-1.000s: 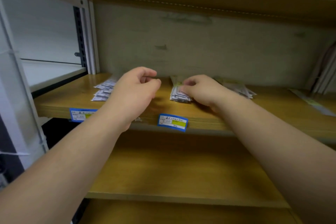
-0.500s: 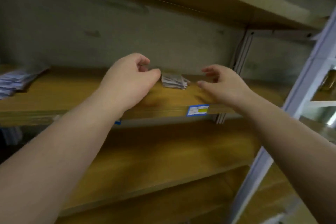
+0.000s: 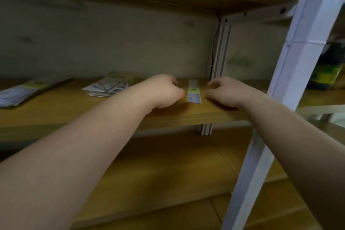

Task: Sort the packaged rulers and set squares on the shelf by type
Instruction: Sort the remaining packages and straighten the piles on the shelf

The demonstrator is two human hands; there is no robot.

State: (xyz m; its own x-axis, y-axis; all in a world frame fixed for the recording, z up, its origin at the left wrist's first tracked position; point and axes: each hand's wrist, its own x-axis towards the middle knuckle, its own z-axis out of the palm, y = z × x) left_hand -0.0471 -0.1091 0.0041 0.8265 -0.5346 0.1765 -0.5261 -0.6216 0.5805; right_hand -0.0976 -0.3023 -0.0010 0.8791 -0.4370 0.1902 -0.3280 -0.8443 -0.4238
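Wooden shelf (image 3: 56,110), left hand (image 3: 164,90) and right hand (image 3: 226,91) loosely curled, empty, flanking packaged ruler (image 3: 194,93).

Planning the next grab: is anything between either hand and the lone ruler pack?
Nothing visible. The ruler pack lies alone on the shelf, the left hand and right hand flanking it closely.
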